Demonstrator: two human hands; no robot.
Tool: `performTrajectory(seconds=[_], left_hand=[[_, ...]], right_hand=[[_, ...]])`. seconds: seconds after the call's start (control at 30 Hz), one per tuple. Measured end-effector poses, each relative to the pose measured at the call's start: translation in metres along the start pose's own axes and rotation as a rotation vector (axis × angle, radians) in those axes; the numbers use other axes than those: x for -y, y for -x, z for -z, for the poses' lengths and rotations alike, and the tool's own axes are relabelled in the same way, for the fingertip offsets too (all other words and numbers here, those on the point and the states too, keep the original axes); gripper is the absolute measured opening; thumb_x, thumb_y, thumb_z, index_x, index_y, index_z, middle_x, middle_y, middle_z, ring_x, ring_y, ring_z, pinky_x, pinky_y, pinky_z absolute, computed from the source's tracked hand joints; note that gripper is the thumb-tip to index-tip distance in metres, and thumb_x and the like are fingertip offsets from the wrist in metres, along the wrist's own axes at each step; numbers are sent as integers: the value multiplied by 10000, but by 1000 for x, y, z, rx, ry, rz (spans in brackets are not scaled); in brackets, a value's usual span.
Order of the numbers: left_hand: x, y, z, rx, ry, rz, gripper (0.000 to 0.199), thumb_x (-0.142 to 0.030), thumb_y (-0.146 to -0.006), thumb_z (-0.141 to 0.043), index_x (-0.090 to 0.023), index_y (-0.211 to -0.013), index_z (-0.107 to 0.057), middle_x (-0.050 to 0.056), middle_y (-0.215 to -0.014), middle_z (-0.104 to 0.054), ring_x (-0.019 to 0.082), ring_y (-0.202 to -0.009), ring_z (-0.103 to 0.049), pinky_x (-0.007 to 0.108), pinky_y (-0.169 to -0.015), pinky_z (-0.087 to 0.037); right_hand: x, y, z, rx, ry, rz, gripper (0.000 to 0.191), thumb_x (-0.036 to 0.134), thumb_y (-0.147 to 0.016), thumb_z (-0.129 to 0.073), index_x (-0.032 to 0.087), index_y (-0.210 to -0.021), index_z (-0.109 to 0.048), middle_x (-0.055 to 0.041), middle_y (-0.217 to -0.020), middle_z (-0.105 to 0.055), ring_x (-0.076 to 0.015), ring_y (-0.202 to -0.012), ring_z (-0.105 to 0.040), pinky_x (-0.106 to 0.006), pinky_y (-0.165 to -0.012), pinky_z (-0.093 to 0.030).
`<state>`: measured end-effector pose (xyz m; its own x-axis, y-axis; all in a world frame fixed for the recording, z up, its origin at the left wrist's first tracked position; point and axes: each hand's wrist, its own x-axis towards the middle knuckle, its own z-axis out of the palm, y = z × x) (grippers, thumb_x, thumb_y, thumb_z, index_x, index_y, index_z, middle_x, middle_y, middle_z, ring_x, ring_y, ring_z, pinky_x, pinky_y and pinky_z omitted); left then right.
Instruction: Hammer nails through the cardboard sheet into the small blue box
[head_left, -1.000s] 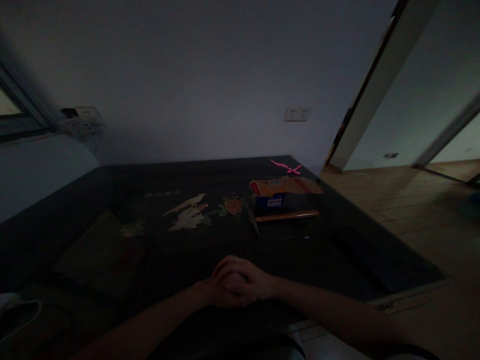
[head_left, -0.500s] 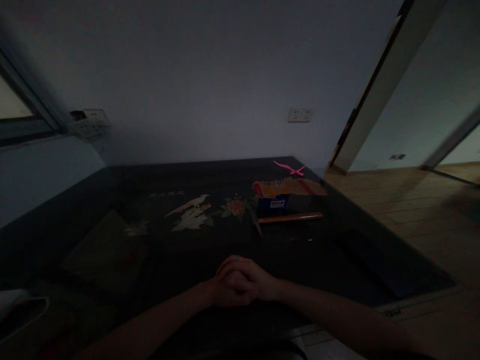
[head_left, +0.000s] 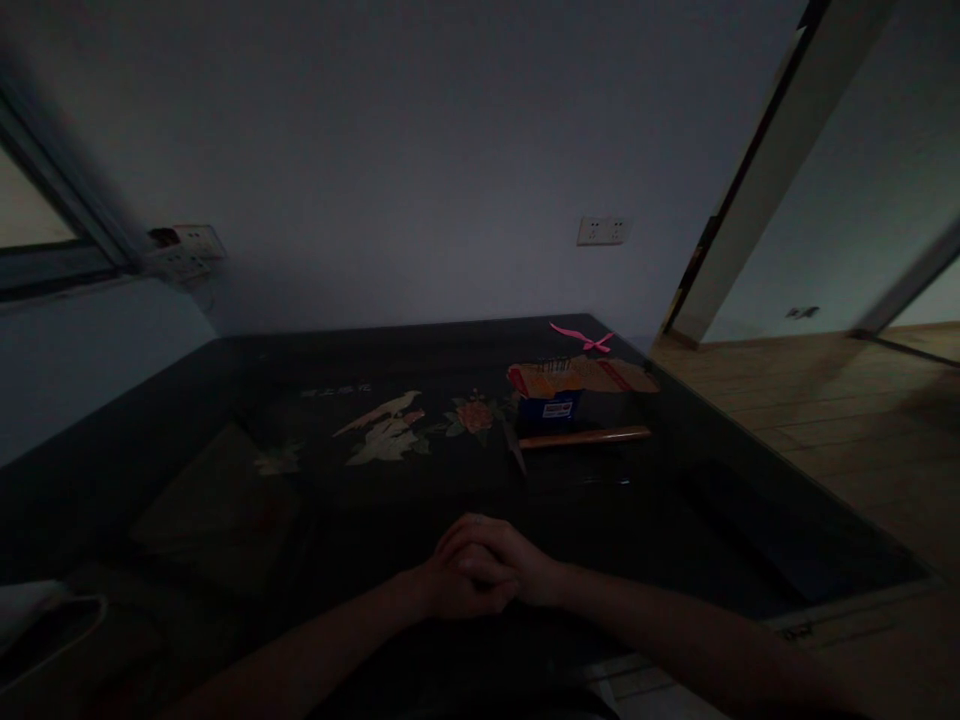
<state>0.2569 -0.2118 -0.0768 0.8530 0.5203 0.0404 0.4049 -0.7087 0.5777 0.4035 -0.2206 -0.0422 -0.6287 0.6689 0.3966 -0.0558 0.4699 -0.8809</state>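
Observation:
My left hand and my right hand are clasped, fingers interlaced, low at the middle of the dark table. Both are closed, and I see no object in them. Beyond them lies a hammer, its wooden handle pointing right and its dark head at the left end. Just behind the hammer stands a small blue box with a torn brown cardboard flap on top. Several thin dark upright marks, perhaps nails, show at the flap's back edge.
A pink ribbon lies at the far right corner. A dark flat rectangular thing is at the right. At the lower left edge is a whitish object, partly cut off. The wall with a socket closes the back.
The view has shifted slightly, so the scene sits a little further right. My hands stay clasped in the same place, and the objects have not moved on the table.

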Motion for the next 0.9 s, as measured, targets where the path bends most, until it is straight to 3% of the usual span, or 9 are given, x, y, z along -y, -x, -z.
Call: performTrajectory(seconds=[0.53, 0.9], left_hand=[[-1, -3, 0, 0, -92, -47, 261, -294, -844, -475, -169, -750, -685, 25, -815, -690, 155, -797, -605, 239, -744, -497], [-7, -3, 6, 10, -99, -29, 210, -278, -836, -507, -173, -779, -679, 21, -883, -684, 147, -818, -600, 224, -730, -500]], right_hand=[[2, -1, 0, -8, 37, -1, 217, 297, -862, -522, 188, -983, -666, -76, -989, -654, -203, -954, -595, -378, -843, -457], [-1, 0, 0, -7, 15, -22, 213, 274, -862, -528, 189, -998, -667, -80, -1010, -649, -204, -962, -592, -378, -850, -455]])
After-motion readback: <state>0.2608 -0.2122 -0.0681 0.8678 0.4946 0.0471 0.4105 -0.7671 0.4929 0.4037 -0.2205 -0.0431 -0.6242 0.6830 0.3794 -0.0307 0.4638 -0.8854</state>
